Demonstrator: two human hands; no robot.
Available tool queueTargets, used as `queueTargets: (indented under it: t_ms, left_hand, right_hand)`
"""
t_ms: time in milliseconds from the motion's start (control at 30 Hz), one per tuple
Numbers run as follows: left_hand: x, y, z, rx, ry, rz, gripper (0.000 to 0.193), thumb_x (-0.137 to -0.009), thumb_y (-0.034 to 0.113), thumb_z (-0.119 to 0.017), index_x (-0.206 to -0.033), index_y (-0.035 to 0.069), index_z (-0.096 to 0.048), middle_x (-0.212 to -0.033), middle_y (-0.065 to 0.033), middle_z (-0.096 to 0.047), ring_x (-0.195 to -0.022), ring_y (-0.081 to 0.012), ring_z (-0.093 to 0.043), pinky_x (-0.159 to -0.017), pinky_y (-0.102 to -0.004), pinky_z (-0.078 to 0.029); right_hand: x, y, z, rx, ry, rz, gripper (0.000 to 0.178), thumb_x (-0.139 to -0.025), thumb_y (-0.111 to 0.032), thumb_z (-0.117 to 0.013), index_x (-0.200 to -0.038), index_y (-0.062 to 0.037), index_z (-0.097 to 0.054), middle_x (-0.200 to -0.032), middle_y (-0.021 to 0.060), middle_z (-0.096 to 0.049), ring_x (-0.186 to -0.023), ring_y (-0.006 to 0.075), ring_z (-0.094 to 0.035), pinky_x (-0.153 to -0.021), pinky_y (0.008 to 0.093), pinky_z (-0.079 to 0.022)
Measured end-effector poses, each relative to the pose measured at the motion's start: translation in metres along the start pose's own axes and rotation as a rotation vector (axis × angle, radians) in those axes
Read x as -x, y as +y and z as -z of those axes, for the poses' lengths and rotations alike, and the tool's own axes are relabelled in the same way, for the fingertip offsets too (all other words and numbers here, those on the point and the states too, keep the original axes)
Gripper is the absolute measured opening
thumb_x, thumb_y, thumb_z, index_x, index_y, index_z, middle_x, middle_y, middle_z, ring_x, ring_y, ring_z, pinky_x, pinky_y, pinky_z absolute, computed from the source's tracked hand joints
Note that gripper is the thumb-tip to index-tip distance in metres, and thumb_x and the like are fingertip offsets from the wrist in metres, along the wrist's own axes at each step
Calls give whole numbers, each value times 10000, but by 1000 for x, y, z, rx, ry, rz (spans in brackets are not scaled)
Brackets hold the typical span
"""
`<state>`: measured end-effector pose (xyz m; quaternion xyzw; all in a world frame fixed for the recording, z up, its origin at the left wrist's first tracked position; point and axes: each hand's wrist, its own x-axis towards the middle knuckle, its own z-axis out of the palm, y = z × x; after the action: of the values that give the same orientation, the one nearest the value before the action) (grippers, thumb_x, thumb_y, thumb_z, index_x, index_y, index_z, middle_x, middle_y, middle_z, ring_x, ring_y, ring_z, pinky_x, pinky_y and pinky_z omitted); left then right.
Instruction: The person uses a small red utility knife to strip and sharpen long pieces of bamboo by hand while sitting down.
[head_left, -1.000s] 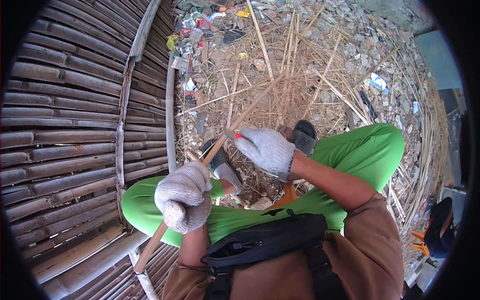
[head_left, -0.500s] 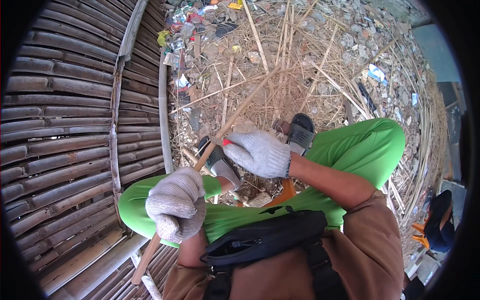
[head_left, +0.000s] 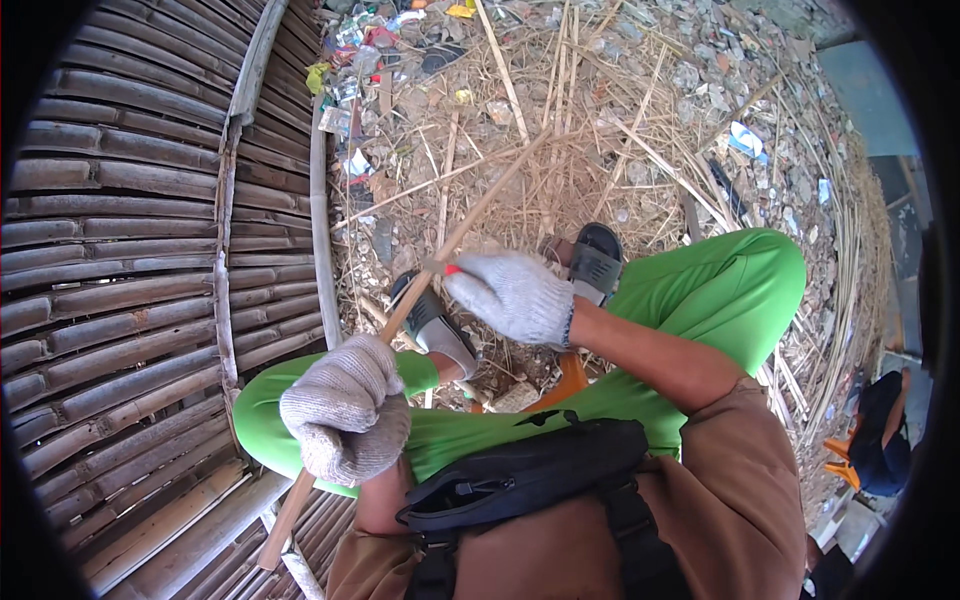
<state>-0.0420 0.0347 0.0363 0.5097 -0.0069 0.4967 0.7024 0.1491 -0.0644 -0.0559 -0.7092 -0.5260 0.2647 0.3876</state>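
Littered ground (head_left: 660, 215), spread ahead. Bamboo wall (head_left: 130, 262), set at left. Long wooden strip (head_left: 470, 223), slanted above the left sandal (head_left: 432, 326), held in the clenched fingers of the gloved left hand (head_left: 345, 405). Small red-handled knife (head_left: 452, 269), grasped by the fingers of the gloved right hand (head_left: 515, 297), its blade set across the strip.

Long brown strip (head_left: 470, 225): we lose its middle inside our left hand (head_left: 345, 408).
Red-handled tool (head_left: 452, 269): our right hand (head_left: 515, 297) hides all but its front, and the tip is too small for us to make out.
Orange object (head_left: 570, 380): below the right hand, partly hidden by our green trousers (head_left: 720, 290).
Slatted wall (head_left: 130, 260): left of both hands, cut off by the view's edge.
Litter (head_left: 380, 40): beyond the hands, many pieces too small for us to name.
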Motion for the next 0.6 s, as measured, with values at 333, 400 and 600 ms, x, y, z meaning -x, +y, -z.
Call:
queueTargets:
  t_ms: [333, 400, 600]
  left_hand:
    - [-5, -9, -4, -42, 0, -70, 386, -1088, 330, -561, -844, 31, -573, -650, -89, -543, -563, -215, -500, -579, -405, -464]
    - [-5, -10, -3, -63, 32, -65, 375, -1086, 315, -560, -840, 31, -564, -652, -92, -545, -564, -215, -502, -578, -401, -467]
    - [-4, -7, -3, -44, 6, -62, 355, -1078, 297, -570, -843, 32, -568, -650, -85, -530, -558, -217, -497, -570, -396, -467]
  right_hand:
    - [1, -11, 0, -16, -33, 30, 450, -1094, -489, -509, -1105, -93, -722, -871, 232, -738, -813, 459, -727, -747, 584, -563]
    - [-3, 3, 6, 32, -13, -34, 457, -1090, -490, -512, -1101, -85, -725, -860, 236, -734, -810, 464, -726, -750, 583, -568]
    - [-5, -5, 6, -10, -21, -63, 529, -1096, -532, -454, -1080, -77, -723, -843, 251, -730, -788, 467, -728, -762, 588, -578]
